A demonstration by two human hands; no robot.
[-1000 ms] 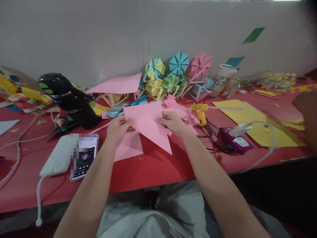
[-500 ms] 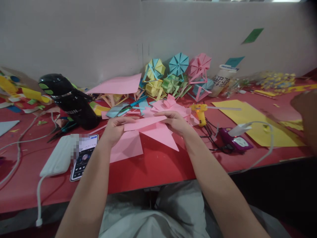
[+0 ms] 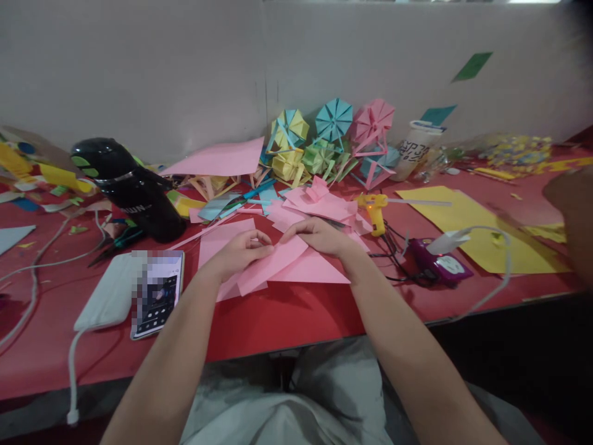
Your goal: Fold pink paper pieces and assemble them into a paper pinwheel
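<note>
A folded sheet of pink paper [image 3: 273, 264] is pinched between my two hands, just above the red table. My left hand [image 3: 244, 252] grips its left part with thumb and curled fingers. My right hand [image 3: 319, 236] closes on its upper right part, fingertips close to those of the left. Below and behind it lies another flat pink sheet [image 3: 210, 241], partly hidden by my left hand. Several pink paper pieces [image 3: 319, 201] are heaped just beyond my hands. To the right of that heap stands a yellow glue gun [image 3: 374, 213].
A black bottle [image 3: 134, 198], a white power bank [image 3: 111, 290] and a phone [image 3: 160, 303] are on the left. Folded paper wheels [image 3: 334, 120] line the wall. Rightward are a purple power strip [image 3: 438, 262], yellow paper [image 3: 486, 235] and another person's arm [image 3: 572, 216].
Both hands have drawn closer together, and the pink paper has turned so its left end points down toward me. My left hand has moved right and slightly nearer to me.
</note>
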